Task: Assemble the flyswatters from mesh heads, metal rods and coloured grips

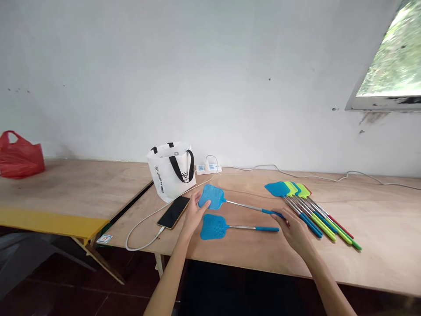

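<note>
Two blue fly swatters lie side by side on the plywood table point(250, 254). My left hand point(194, 213) pinches the mesh head of the farther blue swatter point(212, 196), thumb on its near edge. My right hand point(294, 230) holds that swatter's blue handle end, fingers curled over it. The nearer blue swatter point(213, 226) lies flat between my hands, untouched. To the right lies a fanned row of several swatters point(309, 206) with blue, yellow-green, green and red handles.
A black phone point(173, 212) on a white cable lies left of my left hand. Behind it stand a white tote bag point(171, 171) and a power strip point(208, 168). A red plastic bag point(20, 156) sits on the left table.
</note>
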Tool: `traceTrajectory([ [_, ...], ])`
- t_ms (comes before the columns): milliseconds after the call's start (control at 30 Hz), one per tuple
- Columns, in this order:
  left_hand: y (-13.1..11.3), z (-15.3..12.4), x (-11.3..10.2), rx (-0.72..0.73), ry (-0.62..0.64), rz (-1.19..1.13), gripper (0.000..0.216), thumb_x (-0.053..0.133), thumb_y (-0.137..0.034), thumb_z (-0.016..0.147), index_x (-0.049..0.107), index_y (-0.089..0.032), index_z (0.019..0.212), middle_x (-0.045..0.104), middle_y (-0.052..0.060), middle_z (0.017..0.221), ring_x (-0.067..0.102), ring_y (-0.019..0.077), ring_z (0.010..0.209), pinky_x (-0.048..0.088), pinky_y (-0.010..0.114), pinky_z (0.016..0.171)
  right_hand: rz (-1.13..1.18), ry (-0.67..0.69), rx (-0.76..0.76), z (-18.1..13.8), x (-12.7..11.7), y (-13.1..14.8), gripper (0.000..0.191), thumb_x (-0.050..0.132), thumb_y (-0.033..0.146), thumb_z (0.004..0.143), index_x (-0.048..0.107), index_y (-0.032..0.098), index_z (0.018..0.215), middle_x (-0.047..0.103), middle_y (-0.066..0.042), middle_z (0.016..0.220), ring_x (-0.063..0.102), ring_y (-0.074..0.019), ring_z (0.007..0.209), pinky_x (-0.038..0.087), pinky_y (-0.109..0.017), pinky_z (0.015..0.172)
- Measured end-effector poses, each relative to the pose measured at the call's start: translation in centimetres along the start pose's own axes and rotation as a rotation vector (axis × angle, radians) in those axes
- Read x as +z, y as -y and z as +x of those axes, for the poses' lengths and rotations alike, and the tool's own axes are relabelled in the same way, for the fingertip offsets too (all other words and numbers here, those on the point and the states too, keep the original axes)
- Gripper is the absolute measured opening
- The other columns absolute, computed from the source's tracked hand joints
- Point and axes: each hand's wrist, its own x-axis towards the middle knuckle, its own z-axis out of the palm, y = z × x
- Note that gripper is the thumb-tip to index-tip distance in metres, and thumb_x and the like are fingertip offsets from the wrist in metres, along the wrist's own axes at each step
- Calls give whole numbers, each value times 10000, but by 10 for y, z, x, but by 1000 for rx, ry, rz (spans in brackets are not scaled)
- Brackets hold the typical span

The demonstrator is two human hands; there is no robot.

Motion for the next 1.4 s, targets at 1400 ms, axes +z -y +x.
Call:
traceTrajectory([
  [1400, -76, -20, 4, 90, -314, -630, 437, 725, -575, 853, 551, -189, 745, 612, -12, 729, 674, 171, 783, 554, 338, 838, -193, 53, -106, 3, -25, 0, 438, 393, 527, 1038, 730, 274, 919, 749, -64, 907, 677, -218, 827, 449, -320, 760],
])
